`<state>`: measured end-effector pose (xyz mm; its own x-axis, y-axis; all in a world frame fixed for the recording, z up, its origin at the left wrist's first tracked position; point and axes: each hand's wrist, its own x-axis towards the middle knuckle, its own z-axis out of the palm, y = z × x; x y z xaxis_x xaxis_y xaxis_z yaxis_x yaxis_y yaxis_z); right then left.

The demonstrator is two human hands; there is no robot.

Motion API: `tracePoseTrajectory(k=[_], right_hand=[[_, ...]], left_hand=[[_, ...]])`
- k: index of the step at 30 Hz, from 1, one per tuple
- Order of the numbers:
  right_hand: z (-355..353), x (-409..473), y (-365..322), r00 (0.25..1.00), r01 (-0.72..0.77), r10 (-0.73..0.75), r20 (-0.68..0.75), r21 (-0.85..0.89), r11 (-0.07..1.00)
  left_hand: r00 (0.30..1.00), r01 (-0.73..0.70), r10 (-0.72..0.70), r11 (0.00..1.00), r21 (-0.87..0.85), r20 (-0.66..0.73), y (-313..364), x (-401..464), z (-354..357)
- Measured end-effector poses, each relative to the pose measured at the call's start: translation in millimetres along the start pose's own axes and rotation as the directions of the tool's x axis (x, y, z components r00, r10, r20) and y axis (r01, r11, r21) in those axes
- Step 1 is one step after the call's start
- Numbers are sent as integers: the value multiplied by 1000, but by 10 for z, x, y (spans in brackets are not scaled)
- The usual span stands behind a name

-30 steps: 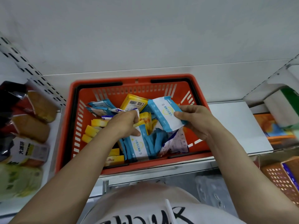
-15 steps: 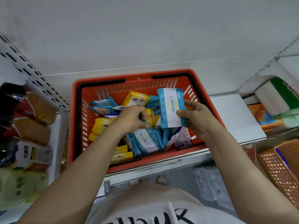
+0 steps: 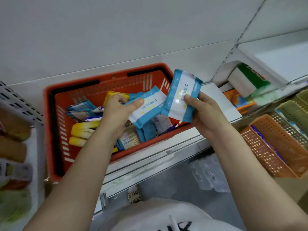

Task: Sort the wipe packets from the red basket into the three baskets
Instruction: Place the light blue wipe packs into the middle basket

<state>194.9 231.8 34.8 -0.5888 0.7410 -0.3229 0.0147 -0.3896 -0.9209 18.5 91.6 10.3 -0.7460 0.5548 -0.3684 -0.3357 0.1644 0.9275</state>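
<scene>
Left hand (image 3: 119, 110) risen, now pinching a blue packet (image 3: 146, 106), right hand (image 3: 202, 112) gripping another blue packet (image 3: 180, 95)

Shop: white shelving (image 3: 208, 95), red basket (image 3: 50, 130), packaged goods (image 3: 248, 79).

Red basket (image 3: 51, 130) on shelf (image 3: 221, 104), holding blue and yellow packets (image 3: 83, 129). Left hand (image 3: 116, 114) pinches one blue-white packet (image 3: 148, 107) above it; right hand (image 3: 205, 114) grips another (image 3: 180, 95). Orange basket (image 3: 273, 147) and green basket (image 3: 290, 112) at right.
</scene>
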Motion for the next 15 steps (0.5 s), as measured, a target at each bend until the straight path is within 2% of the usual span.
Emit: tracePoseTrajectory(k=[6, 9, 11, 15], right_hand=[[-995, -549, -51, 985, 108, -100, -143, 48, 993], [-1697, -924, -32, 974, 106, -82, -210, 108, 989], [-2180, -1192, 4, 967, 110, -73, -246, 140, 984], [-3064, -1743, 104, 944, 118, -34, -328, 239, 964]], left_hand=[[987, -27, 48, 990, -136, 154, -138, -531, 934], [959, 37, 14, 985, -172, 283, -382, -935, 1582], [934, 87, -33, 987, -137, 356, -603, -1217, 2033], [914, 156, -97, 980, -121, 394, -1105, -1807, 2954]])
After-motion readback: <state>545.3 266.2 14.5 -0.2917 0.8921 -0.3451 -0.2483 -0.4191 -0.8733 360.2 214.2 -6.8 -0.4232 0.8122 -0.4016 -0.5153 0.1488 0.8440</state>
